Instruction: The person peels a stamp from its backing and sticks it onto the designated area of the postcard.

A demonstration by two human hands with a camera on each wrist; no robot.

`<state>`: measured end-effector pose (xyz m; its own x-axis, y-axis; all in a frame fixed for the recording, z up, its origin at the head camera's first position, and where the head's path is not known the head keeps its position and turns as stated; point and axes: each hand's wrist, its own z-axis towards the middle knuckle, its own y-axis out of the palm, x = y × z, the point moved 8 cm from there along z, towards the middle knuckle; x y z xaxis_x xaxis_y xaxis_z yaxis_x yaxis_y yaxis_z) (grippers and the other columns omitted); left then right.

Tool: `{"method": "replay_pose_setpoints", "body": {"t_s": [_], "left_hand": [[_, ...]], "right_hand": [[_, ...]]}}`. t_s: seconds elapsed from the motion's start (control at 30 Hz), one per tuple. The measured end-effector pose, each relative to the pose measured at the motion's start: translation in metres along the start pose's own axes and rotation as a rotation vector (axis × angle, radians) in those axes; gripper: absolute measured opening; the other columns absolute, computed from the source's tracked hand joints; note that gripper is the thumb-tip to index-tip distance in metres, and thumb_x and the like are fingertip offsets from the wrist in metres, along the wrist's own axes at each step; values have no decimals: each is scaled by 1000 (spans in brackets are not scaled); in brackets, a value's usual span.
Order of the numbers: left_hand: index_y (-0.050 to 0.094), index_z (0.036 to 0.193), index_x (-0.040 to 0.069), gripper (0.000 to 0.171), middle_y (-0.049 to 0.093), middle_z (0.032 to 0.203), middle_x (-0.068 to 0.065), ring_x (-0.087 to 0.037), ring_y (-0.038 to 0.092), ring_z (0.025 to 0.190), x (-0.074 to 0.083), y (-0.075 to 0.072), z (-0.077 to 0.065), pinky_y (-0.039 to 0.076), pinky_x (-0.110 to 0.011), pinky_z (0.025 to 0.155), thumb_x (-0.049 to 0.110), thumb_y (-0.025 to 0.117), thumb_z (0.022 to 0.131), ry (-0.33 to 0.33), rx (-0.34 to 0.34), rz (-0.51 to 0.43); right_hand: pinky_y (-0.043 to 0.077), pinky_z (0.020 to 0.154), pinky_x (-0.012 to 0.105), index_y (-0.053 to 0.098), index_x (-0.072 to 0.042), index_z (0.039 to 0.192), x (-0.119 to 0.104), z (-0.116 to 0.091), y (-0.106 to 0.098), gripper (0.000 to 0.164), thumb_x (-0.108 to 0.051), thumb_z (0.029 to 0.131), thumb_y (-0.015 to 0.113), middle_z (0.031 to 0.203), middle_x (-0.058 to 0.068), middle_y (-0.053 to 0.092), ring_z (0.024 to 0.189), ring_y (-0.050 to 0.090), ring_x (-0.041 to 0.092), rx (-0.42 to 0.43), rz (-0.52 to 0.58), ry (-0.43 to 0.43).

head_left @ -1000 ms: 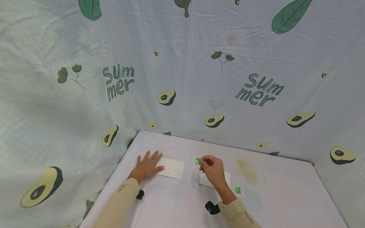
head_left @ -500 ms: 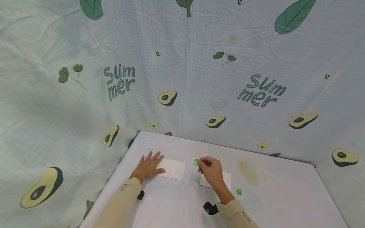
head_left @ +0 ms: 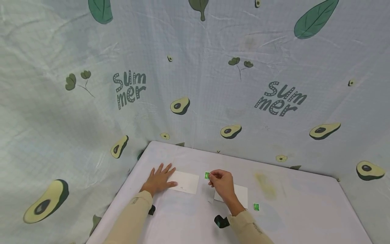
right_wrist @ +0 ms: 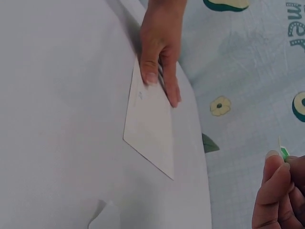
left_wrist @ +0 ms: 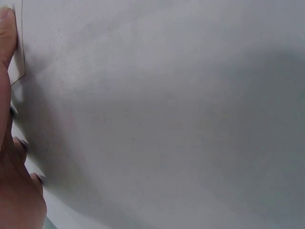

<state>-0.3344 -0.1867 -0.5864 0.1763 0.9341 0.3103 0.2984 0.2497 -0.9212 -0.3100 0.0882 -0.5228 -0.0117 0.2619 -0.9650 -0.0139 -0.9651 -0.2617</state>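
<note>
The left hand [head_left: 159,181], spread wide, rests on a white card [head_left: 187,182]; the right hand [head_left: 222,183] pinches a green stamp [head_left: 207,175] (held above the surface [head_left: 182,220], right of that card); another green stamp [head_left: 256,206] lies near a second white card [head_left: 241,195].

White card [head_left: 187,182]: left end hidden under left hand [head_left: 159,181] | mark [head_left: 181,187] on white card: too small to read | second card [head_left: 241,195], right of white card: partly blocked by right hand [head_left: 223,183] | green sticker [head_left: 207,175], right of white card: one side hidden by that hand
</note>
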Motion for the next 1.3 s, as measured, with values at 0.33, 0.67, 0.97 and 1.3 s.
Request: {"method": "replay_pose_setpoints", "body": {"t_s": [0.33,0.67,0.97,1.3], "left_hand": [[32,165,17,82,18,176,-10,-46,7,163,-2,3,0,3,-72,128,59,58,100,-3,-1,-49],[31,165,16,81,17,176,-11,-46,6,163,1,3,-1,1,-71,128,57,59,101,-15,-3,-60],[32,164,14,85,19,176,-14,-47,7,162,1,3,-3,1,-71,128,62,58,99,-1,8,-69],[32,165,16,81,18,176,-11,-46,8,163,3,-1,-6,4,-71,128,57,59,101,-12,2,-52]], "right_hand": [[57,58,20,74,6,100,12,10,9,9,-3,96,71,85,19,74,62,67,11,-22,-37,43],[61,60,24,73,7,98,20,18,19,9,-2,95,71,81,13,72,60,67,10,-54,-36,39],[60,58,25,73,6,95,32,25,29,9,-3,94,73,78,11,73,58,66,10,-88,-83,84],[60,58,25,73,5,96,44,32,39,9,-4,94,73,79,12,74,59,67,11,-96,-92,123]]}}
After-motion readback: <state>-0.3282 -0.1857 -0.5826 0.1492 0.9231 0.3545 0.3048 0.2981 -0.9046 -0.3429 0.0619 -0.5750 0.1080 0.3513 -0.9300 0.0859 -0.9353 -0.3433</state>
